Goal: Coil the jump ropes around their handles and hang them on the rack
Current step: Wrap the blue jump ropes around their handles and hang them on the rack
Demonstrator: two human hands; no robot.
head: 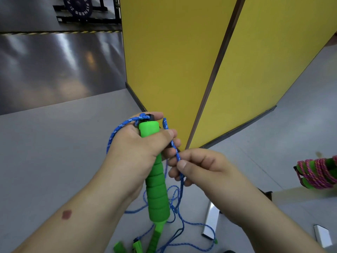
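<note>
My left hand (138, 143) grips the upper part of a green foam jump-rope handle (157, 194), which points up and away from me. A blue speckled rope (116, 132) leaves the handle's top and loops over the back of that hand. My right hand (198, 167) pinches a strand of the same blue rope (177, 156) between thumb and fingers, just right of the handle. The rest of the rope hangs down in loose tangled loops (182, 221) toward the floor. A pink rope coiled around green handles (317, 174) sits at the right edge.
A yellow partition (173, 61) with a dark corner strip stands straight ahead. Grey floor lies all around. Silver metal legs (211, 221) stand at lower right. More green handle parts (136, 246) show at the bottom edge. A weight plate on a black rack (80, 8) is far top left.
</note>
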